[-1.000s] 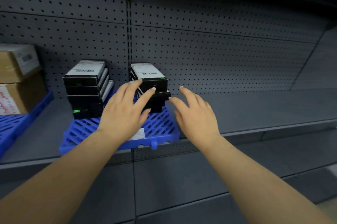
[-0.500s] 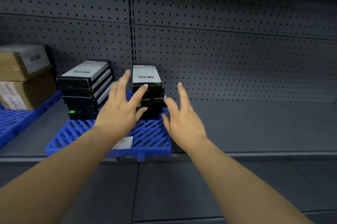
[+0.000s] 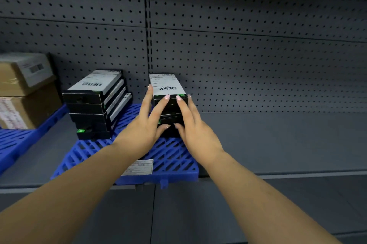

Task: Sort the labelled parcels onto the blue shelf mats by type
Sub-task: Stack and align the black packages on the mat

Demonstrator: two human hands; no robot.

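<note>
Two stacks of flat black parcels with white barcode labels stand on a blue shelf mat (image 3: 170,166). The left stack (image 3: 93,105) is taller and slightly fanned out. Both my hands rest against the right stack (image 3: 168,85). My left hand (image 3: 145,124) lies with spread fingers on its front and left side. My right hand (image 3: 192,124) lies flat on its front and right edge, and the thumbs nearly meet low on the stack. Neither hand lifts a parcel.
Brown cardboard parcels (image 3: 23,93) are stacked on a second blue mat (image 3: 17,142) at the far left. A white paper label (image 3: 139,167) lies on the near part of the middle mat. Grey shelf surface (image 3: 278,140) extends to the right, with a pegboard wall behind.
Both hands have moved forward and together, from hovering in front of the right stack to touching it. The view has shifted closer to the shelf.
</note>
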